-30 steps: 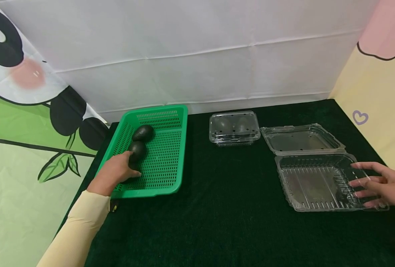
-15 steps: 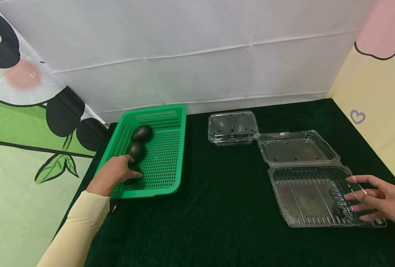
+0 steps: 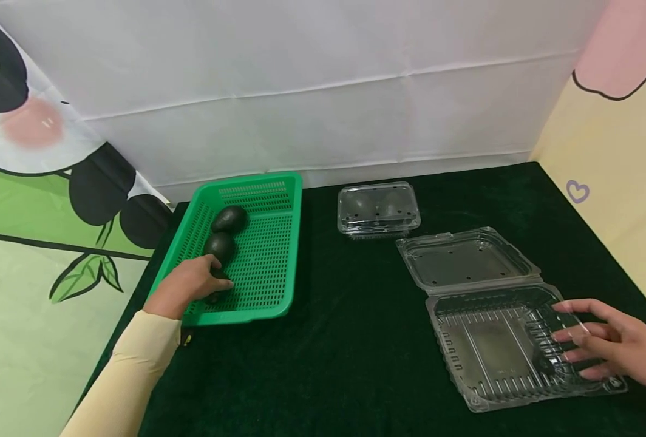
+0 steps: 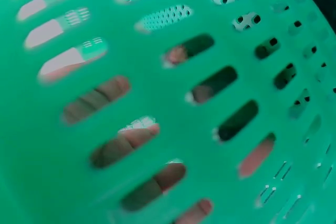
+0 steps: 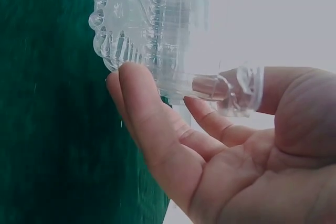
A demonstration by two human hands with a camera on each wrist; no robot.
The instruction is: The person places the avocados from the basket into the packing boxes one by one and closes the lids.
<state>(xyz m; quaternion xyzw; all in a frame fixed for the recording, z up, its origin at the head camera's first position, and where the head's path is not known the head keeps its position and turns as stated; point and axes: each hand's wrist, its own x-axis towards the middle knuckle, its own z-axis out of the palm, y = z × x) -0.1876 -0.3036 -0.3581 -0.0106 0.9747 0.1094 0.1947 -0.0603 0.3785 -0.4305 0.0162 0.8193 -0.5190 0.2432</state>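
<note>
Left hand (image 3: 192,282) and right hand (image 3: 620,349) both engaged: the former grips a dark, egg-shaped fruit (image 3: 219,275), thumb on one side and fingers on the other; the latter holds the side rim of a hinged clear box (image 3: 498,355) between thumb and fingers. The gripped fruit lies at the near left of a green basket (image 3: 289,261), largely covered by the hand. It is probably firm, moderately heavy for its size and prone to bruising; its rounded, glossy skin could slip, so an even grasp about the widest girth seems best. Behind it, in a row, lie the middle fruit (image 3: 220,247) and the far fruit (image 3: 230,219). The hinged clear box, lid laid back, is likely light, thin-walled and flexible, best held at its rim; hard squeezing might crease it. Between basket and box, farther back, stands a closed clear pack (image 3: 379,209) with two rounded items inside. Dark green cloth (image 3: 345,370) covers the table; a white sheet (image 3: 323,97) hangs behind.
</note>
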